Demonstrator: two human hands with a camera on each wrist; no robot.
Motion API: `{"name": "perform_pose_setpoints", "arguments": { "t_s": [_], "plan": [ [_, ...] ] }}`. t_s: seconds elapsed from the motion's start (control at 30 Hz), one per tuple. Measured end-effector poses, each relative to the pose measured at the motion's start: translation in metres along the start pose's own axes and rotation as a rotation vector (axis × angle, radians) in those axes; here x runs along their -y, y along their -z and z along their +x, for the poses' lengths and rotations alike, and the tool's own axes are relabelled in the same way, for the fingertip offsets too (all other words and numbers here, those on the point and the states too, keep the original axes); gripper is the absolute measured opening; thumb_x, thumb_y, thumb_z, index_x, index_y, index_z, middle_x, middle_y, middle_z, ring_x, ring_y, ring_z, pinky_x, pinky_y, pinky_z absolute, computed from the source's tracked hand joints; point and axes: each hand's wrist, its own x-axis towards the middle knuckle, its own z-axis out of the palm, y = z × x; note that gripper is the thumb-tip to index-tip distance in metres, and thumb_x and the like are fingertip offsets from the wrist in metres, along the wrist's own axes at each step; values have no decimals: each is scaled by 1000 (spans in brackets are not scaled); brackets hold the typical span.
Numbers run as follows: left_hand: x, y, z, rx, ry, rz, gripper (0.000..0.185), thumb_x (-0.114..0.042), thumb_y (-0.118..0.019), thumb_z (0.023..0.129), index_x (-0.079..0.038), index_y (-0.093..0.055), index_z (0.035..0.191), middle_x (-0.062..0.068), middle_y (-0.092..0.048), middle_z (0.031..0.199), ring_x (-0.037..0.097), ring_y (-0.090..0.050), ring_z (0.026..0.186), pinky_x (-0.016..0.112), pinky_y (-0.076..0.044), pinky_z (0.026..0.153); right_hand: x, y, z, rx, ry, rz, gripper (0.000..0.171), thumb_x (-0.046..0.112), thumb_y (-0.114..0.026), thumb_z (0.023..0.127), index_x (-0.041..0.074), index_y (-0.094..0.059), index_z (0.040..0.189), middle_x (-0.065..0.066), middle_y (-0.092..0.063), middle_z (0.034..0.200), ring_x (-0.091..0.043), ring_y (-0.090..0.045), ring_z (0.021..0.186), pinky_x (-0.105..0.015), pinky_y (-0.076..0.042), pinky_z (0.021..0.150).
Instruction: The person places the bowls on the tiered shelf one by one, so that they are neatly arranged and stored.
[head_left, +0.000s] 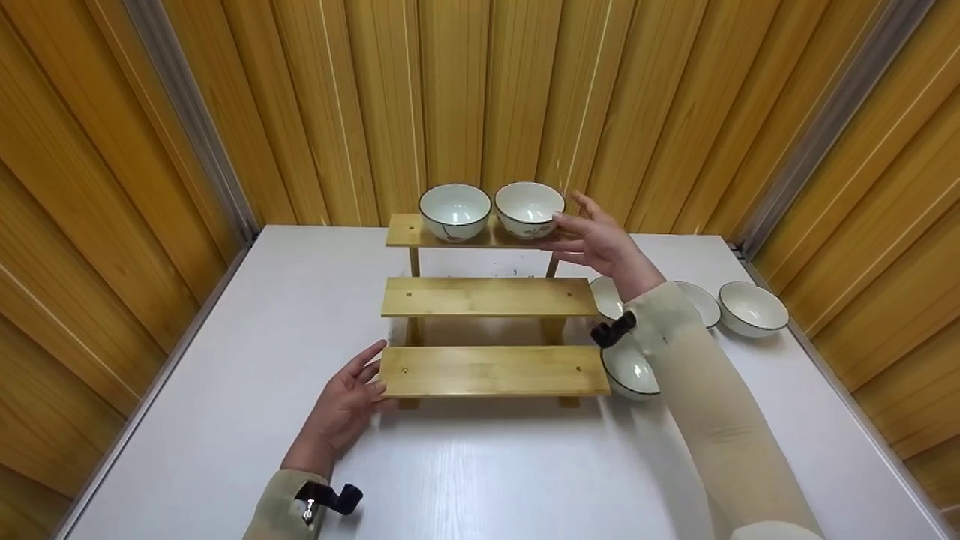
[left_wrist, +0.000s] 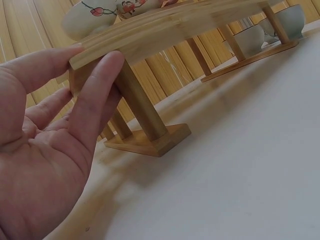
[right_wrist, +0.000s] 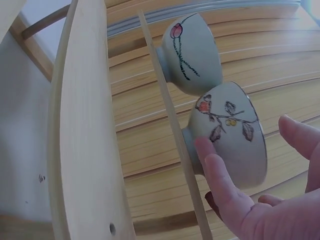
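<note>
Where touched, white flower-painted bowl (head_left: 529,208).

A white table (head_left: 225,360) carries a three-tier bamboo shelf (head_left: 491,297) and four white bowls (head_left: 752,307) beside it.

Brightness: even and fairly bright in all three views, with warm tones from the wood panel walls (head_left: 300,112).
Shadows: soft and short, under the bamboo rack (head_left: 491,371) and the left hand (head_left: 345,405) on the counter (head_left: 487,472).
Glare: a pale sheen on the counter's near part; washed-out corner in the right wrist view.
Distortion: wide-angle bending; wall panels fan outward, shelves curve in the wrist views.
Focus: the head view is sharp; the right hand (right_wrist: 260,200) is close and soft.
</note>
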Motion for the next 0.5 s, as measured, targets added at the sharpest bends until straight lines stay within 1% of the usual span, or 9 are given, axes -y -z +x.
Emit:
{"name": "perform_pose_setpoints", "arguments": {
  "t_s": [0.1, 0.17, 0.3, 0.4, 0.5],
  "plan": [
    [0, 1, 0, -7, 4, 5, 80, 4, -64, 95, -14, -26, 163, 4, -53, 146, 22, -66, 121, 37, -60, 91, 0, 8, -12, 20, 18, -14, 83, 19, -57, 105, 33, -3, 166, -19, -29, 167, -23, -77, 103, -52, -39, 120],
    [0, 2, 0, -9, 5, 7, 80, 5, -63, 95, -15, -27, 163, 5, -52, 146, 22, -66, 121, 36, -61, 90, -1, 13, -21, 34, 33, -25, 82, 18, -57, 105, 33, -4, 166, -18, -26, 168, -20, -77, 100, -51, -41, 119],
    [-1, 3, 0, -13, 5, 5, 80, 5, -63, 95, -15, -27, 163, 5, -53, 146, 22, -67, 120, 35, -61, 90, -2, 22, -38, 49, 59, -71, 82, 22, -59, 105, 33, -5, 166, -21, -25, 167, -18, -76, 103, -51, -41, 118],
    [-2, 3, 0, -20, 6, 5, 80, 5, -63, 95, -15, -27, 163, 5, -53, 146, 22, -67, 120, 35, -61, 90, -3, 29, -51, 42, 67, -108, 82, 24, -60, 104, 33, -6, 166, -22, -26, 167, -17, -75, 104, -54, -38, 121],
    [-2, 3, -1, -23, 7, 5, 80, 4, -64, 95, -16, -26, 163, 4, -54, 146, 21, -67, 120, 34, -61, 90, -6, 36, -63, 37, 76, -126, 83, 25, -61, 104, 32, -7, 166, -22, -26, 166, -17, -75, 104, -45, -50, 111]
  ]
}}
